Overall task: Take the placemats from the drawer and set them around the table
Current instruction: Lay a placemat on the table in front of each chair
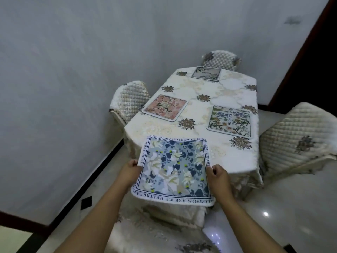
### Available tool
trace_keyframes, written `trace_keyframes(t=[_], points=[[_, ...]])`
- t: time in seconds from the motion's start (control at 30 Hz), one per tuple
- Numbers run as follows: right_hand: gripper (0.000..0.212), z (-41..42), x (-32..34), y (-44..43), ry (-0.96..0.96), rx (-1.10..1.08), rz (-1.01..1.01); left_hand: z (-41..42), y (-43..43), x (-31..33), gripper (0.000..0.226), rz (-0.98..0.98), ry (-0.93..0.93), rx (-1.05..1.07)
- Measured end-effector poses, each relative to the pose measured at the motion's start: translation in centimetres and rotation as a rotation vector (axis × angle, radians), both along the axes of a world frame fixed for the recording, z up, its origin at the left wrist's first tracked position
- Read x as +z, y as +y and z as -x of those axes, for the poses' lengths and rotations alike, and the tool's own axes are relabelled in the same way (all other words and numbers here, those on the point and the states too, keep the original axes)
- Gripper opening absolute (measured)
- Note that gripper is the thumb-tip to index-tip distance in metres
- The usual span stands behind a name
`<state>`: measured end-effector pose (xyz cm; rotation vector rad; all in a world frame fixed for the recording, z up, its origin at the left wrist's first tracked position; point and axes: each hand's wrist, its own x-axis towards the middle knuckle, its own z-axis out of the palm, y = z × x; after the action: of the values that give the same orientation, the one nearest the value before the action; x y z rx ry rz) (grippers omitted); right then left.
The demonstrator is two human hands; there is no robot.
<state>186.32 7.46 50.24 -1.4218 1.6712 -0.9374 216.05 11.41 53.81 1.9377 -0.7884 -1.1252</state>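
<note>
Left hand (130, 170), right hand (218, 175) grip blue placemat (175, 167) — seemingly above table (237, 157).

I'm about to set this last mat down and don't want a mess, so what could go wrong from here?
1. Much of the blue placemat hangs off the near table edge, held only by the left hand and right hand; released here, it would likely slide onto the chair.
2. Pushing it forward may wrinkle the tablecloth or crowd the BEAUTIFUL placemat.

Plain grey-white wall (63, 70) left and far, dark baseboard (102, 170) along it. Glossy pale tile floor (291, 207) with light glare (265, 214). Dark doorway (313, 57) far right. Cloth-covered counter (200, 110); quilted-cover chairs left (127, 101), far (220, 59), right (295, 139).
</note>
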Motion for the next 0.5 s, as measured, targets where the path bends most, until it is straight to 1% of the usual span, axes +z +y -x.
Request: trace_keyframes(t=[0.13,0.3,0.4,0.5], points=[[0.038,-1.1,-0.3,-0.9,0.024,-0.113,0.012,-1.6,-4.9,-0.5,0.015,0.05,-0.012,-0.087],[0.039,-1.9,-2.7,-7.5,0.125,-0.188,-0.038,-1.4,-13.5,-2.1,0.011,0.109,-0.059,0.014],[0.037,-3.0,-4.8,-12.3,0.138,-0.172,-0.084,-1.7,-17.8,-4.4,0.013,0.089,-0.102,0.063],[0.034,-3.9,-7.3,-16.2,0.169,-0.164,-0.136,-2.6,-21.4,-7.3,0.011,0.06,-0.159,0.054]])
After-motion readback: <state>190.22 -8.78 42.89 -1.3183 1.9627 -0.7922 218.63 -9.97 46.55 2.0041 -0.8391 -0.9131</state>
